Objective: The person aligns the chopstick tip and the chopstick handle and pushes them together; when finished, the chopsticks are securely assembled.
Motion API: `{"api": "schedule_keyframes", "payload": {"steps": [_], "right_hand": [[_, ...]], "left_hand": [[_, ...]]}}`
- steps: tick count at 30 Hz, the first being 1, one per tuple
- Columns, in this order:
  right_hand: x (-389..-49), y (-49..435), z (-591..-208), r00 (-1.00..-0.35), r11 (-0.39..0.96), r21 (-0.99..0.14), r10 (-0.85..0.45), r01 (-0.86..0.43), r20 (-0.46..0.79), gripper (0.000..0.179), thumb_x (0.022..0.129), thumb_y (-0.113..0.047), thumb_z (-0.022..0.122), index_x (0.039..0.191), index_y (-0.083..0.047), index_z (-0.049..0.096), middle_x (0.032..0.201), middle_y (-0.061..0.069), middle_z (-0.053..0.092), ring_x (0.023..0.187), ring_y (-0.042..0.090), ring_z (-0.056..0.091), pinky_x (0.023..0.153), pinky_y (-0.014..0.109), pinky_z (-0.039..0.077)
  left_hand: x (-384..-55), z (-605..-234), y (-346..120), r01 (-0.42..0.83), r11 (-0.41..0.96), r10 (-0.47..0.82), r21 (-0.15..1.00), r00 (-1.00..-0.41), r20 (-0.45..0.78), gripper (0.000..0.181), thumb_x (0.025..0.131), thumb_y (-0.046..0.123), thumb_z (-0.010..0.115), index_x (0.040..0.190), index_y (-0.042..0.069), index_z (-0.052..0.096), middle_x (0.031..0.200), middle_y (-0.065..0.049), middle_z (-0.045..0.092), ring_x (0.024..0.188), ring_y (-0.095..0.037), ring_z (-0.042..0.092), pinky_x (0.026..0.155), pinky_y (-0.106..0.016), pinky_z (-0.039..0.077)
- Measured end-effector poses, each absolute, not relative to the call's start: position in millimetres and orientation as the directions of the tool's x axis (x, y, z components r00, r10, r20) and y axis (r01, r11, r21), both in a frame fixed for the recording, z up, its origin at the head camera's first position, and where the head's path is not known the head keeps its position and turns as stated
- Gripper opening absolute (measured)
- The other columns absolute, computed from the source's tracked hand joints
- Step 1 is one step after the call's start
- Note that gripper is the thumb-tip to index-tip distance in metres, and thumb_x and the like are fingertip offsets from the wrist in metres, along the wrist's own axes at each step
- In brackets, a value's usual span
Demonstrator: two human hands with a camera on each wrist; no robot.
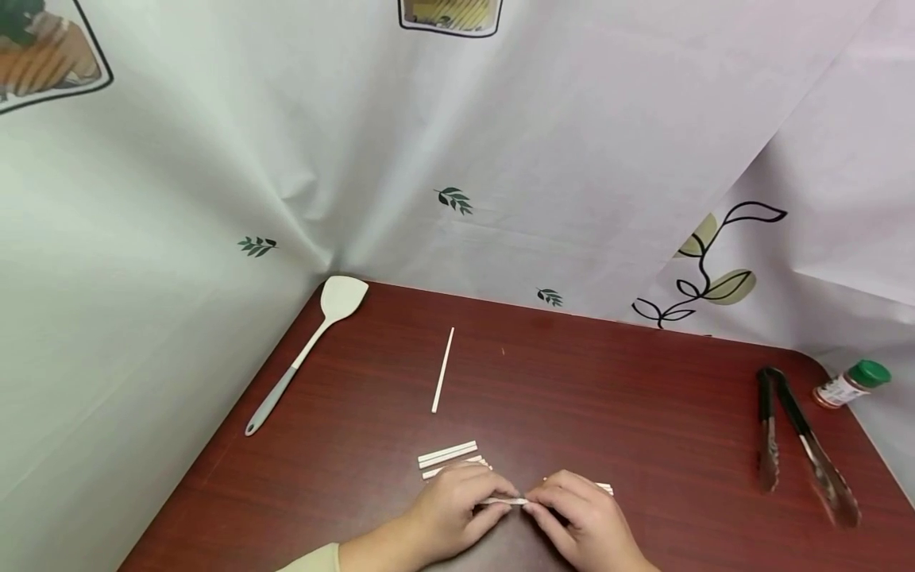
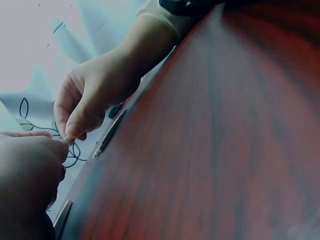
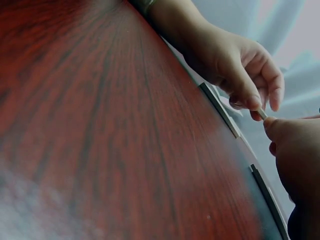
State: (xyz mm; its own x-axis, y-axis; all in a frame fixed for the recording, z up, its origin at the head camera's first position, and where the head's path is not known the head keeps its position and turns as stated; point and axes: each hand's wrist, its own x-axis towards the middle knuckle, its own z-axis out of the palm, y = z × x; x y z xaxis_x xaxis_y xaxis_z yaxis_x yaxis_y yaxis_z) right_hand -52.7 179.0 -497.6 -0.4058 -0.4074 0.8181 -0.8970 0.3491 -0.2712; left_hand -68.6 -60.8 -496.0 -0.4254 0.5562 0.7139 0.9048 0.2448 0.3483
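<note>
Between the fingertips of both hands is a thin white stick (image 1: 503, 500), held just above the table near its front. My left hand (image 1: 457, 508) pinches it from the left, and my right hand (image 1: 586, 520) pinches its right end. The fingertips of the two hands nearly meet; in the right wrist view a short bit of the stick (image 3: 262, 114) shows between them. Just beyond the left hand lie several short white stick pieces (image 1: 447, 454), partly covered by that hand. More short pieces (image 1: 606, 488) stick out behind the right hand. A longer white stick (image 1: 443, 369) lies farther back.
A white spatula with a grey handle (image 1: 307, 349) lies along the table's left edge. At the right are metal tongs with black handles (image 1: 801, 429) and a green-capped spice jar (image 1: 851, 384). Patterned white sheeting (image 1: 500, 159) hangs behind the dark red table (image 1: 608, 381).
</note>
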Motion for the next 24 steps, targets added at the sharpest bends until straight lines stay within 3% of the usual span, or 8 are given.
{"api": "schedule_keyframes", "payload": {"steps": [3, 15, 19, 24], "right_hand": [[-53.3, 179.0, -498.4, -0.403, 0.344, -0.270, -0.413, -0.899, 0.817, 0.020, 0.107, -0.023, 0.068, 0.094, -0.012, 0.077, 0.090, -0.004, 0.068, 0.077, 0.007, 0.066, 0.068, 0.020, 0.053], [-51.9, 180.8, -502.4, -0.417, 0.305, -0.304, -0.444, -0.903, 0.794, 0.018, 0.107, -0.021, 0.067, 0.096, -0.010, 0.076, 0.091, -0.004, 0.068, 0.077, 0.003, 0.063, 0.069, 0.014, 0.050], [-50.9, 181.0, -501.9, -0.419, 0.299, -0.309, -0.443, -0.903, 0.793, 0.018, 0.107, -0.021, 0.067, 0.096, -0.010, 0.077, 0.090, -0.004, 0.068, 0.077, 0.003, 0.063, 0.068, 0.014, 0.050], [-51.4, 179.5, -492.7, -0.401, 0.318, -0.283, -0.414, -0.905, 0.817, 0.019, 0.106, -0.022, 0.069, 0.094, -0.009, 0.079, 0.089, -0.002, 0.071, 0.076, 0.007, 0.067, 0.068, 0.018, 0.054]], "left_hand": [[-65.8, -495.6, -59.4, 0.895, 0.259, 0.548, 0.363, -0.446, 0.708, 0.026, 0.087, 0.009, 0.086, 0.107, 0.017, 0.073, 0.098, 0.011, 0.073, 0.090, 0.000, 0.067, 0.089, -0.018, 0.052], [-64.7, -499.2, -56.6, 0.898, 0.253, 0.548, 0.359, -0.439, 0.712, 0.024, 0.083, 0.006, 0.085, 0.095, 0.020, 0.070, 0.088, 0.013, 0.069, 0.083, 0.004, 0.062, 0.082, -0.013, 0.051], [-64.1, -497.8, -57.7, 0.897, 0.257, 0.558, 0.359, -0.441, 0.703, 0.024, 0.089, 0.009, 0.084, 0.107, 0.017, 0.073, 0.098, 0.011, 0.075, 0.094, 0.002, 0.068, 0.090, -0.017, 0.053], [-65.9, -496.6, -59.9, 0.896, 0.278, 0.547, 0.347, -0.445, 0.709, 0.040, 0.091, 0.011, 0.083, 0.128, 0.010, 0.068, 0.105, 0.007, 0.079, 0.102, -0.002, 0.073, 0.095, -0.024, 0.055]]}}
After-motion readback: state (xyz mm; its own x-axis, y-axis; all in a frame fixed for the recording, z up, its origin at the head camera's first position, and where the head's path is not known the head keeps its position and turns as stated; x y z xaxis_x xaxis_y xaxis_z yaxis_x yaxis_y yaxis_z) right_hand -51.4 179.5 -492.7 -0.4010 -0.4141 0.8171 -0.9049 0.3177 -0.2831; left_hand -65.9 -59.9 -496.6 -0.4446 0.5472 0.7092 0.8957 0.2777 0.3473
